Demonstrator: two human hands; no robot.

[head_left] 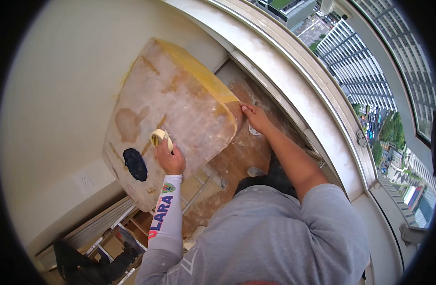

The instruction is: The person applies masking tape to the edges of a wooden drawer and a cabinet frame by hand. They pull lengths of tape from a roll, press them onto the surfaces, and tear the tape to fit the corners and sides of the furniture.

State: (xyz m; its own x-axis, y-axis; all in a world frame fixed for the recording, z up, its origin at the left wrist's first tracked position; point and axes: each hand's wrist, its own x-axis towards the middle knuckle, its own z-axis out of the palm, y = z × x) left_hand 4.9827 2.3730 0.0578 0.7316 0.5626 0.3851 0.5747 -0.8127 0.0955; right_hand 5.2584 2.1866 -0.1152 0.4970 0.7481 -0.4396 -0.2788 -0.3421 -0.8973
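Observation:
A large box-like piece [180, 95] has a blotchy white and brown top face and a yellow long side. My left hand [171, 159], at the end of a white printed sleeve, grips a cream roll of tape [160, 137] over the top face. Beside that hand lies a dark, uneven oval thing [135, 165]. My right hand [256, 118] is at the right corner of the piece, thumb and fingers together by a brown patch [234, 110]; what they pinch, if anything, is too small to tell.
A window ledge [294, 61] curves along the right, with tall buildings outside. A wall socket [85, 181] is on the left wall [51, 118]. At the lower left are a metal-framed rack [101, 247] and dark items. Dusty brown flooring [242, 161] shows below the piece.

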